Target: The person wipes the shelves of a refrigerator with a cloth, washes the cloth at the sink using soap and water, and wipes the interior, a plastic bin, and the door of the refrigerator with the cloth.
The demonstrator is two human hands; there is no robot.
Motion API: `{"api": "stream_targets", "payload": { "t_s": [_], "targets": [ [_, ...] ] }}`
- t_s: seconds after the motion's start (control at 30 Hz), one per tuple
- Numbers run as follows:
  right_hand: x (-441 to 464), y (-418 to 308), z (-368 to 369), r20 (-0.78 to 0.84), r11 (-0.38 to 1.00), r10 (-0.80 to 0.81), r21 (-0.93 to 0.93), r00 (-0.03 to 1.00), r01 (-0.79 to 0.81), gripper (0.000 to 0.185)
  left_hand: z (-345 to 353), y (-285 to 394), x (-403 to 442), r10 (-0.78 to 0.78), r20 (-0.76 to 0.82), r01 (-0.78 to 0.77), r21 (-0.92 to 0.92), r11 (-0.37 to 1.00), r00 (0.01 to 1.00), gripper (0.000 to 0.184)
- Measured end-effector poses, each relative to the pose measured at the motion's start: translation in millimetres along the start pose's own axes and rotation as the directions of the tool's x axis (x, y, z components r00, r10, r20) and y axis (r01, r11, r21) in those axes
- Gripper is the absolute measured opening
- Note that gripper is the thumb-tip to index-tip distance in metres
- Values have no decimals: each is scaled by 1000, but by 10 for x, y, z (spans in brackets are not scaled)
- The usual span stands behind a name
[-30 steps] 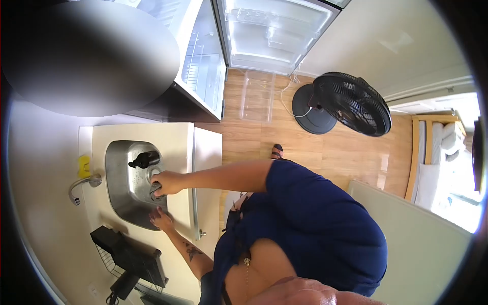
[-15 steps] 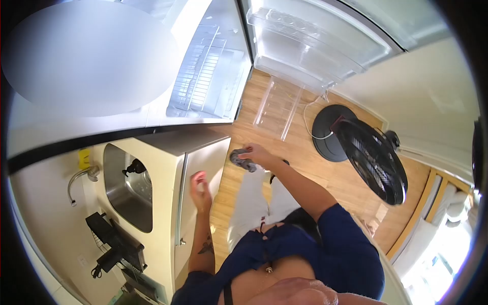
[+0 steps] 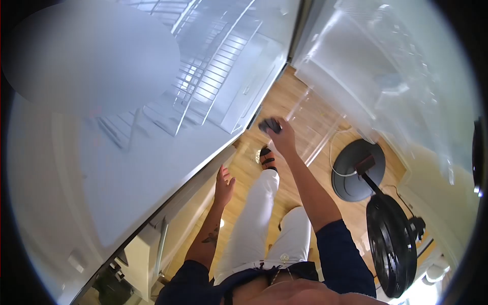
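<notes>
1. Holding the dark grey cloth [image 3: 269, 125] is the right hand [image 3: 283, 136], just off the centre of the view toward one o'clock. Its fingers are clamped on the cloth's right side, the back of the hand facing up.
2. Bunched and blurred, the cloth has its long axis running roughly from nine to three o'clock. Its free end points toward nine, at the open fridge [image 3: 147, 168]; the folds are too smeared to tell apart.
3. The left hand [image 3: 224, 187] is at seven o'clock, holding nothing that shows. Its fingers point to twelve, the thumb spread apart from them toward one. It is near the fridge's front edge and well apart from the cloth.
4. Wire racks [image 3: 218, 71] stand tilted inside the fridge at eleven o'clock. The fridge door [image 3: 356, 66] hangs open at two.
5. A clear bin [image 3: 315, 122] lies on the wood floor [image 3: 297, 84] at two o'clock, beyond the right hand. A sandalled foot [image 3: 268, 158] shows at six o'clock from the cloth.
6. The black fan [image 3: 391, 244] is at four o'clock, its round base [image 3: 359, 170] at three. Part of a cabinet [image 3: 142, 259] shows between seven and eight.
</notes>
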State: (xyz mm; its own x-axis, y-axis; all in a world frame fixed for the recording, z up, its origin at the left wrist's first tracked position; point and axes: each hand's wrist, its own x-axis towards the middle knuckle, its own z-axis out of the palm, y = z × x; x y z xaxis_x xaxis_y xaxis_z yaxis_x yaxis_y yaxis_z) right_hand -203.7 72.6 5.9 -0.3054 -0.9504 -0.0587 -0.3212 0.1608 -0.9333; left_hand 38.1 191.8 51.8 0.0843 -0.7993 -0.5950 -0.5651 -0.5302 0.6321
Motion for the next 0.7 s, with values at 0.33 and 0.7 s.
{"api": "stream_targets", "payload": {
  "t_s": [0.33, 0.7],
  "targets": [
    [1741, -738, 1185, 589, 430, -598, -336, 543, 838, 22, 236, -292, 843, 20, -368, -172, -385, 907, 930, 52],
    [1409, 359, 812, 412, 460, -692, -382, 593, 802, 31, 576, -961, 1073, 209, -475, -446, -464, 765, 854, 61]
  ]
}}
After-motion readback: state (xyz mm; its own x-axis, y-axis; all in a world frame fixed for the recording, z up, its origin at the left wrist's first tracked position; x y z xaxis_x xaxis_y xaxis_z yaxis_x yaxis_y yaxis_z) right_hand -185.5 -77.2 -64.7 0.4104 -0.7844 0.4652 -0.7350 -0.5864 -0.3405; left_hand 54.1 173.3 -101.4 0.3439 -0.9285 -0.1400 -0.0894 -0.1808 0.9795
